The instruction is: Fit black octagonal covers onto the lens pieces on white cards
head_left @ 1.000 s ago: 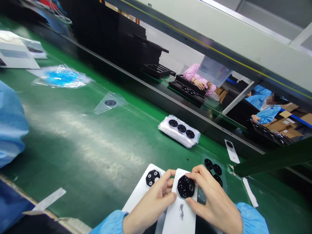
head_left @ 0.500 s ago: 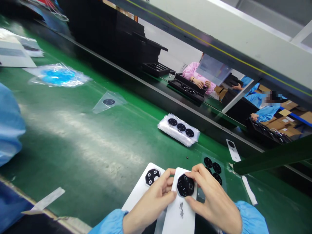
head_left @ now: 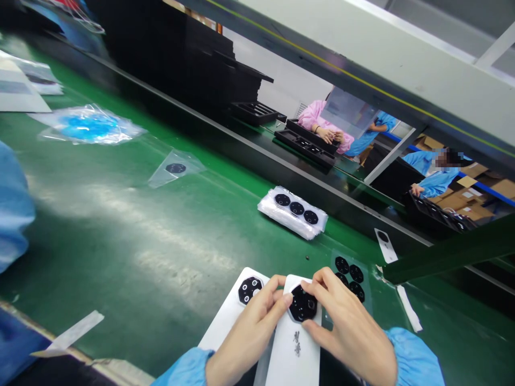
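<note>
left hand [head_left: 249, 324] kinda half-curled, holding a white panel [head_left: 292, 359], right hand [head_left: 348, 319] partly open, thumb and fingers gripping its black octagonal piece [head_left: 301, 308], second panel [head_left: 227, 316] right beside it, green counter [head_left: 120, 262] beyond

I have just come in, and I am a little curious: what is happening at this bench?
A person has both hands at a white panel. The left hand is at its left edge; the right hand has fingertips and thumb at the rim of the black piece on it. A second panel lies to the left, partly behind the left hand. A sheet of similar pieces lies beyond the right hand, and a stack farther back.
</note>
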### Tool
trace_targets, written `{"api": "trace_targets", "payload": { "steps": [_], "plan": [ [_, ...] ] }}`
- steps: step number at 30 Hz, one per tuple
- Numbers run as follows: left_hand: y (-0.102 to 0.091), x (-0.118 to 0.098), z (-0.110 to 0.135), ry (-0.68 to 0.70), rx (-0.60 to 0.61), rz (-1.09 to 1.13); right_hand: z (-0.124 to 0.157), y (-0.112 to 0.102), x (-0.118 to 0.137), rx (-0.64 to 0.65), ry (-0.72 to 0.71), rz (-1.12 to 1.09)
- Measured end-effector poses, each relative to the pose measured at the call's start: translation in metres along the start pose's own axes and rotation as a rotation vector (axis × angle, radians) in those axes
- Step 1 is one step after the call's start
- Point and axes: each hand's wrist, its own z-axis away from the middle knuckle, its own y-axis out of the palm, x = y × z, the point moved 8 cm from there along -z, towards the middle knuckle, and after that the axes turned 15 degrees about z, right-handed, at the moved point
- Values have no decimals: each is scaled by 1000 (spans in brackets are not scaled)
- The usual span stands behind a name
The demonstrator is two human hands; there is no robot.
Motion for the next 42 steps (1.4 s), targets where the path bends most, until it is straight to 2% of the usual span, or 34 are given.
{"api": "trace_targets", "payload": {
  "steps": [10,16,30,33,37,40,42],
  "plan": [
    [1,1,-4,44,43,54,-5,4,5,107,39,122],
    [-1,2,-6,53,64,39,-4,4,6,107,44,223],
    [-2,-2,-5,49,18,78,-8,5,4,105,41,219],
    [-2,-3,-5,46,19,88,-8,2,2,92,37,152],
    [-2,-4,-4,31,10,115,-6,-5,-9,16,31,-73],
    [-2,-5,-4,15,-8,133,-1,-3,-30,-81,131,-295],
    [-3,-5,-4,7,-25,129,3,7,-44,-90,240,-469]
  ]
}}
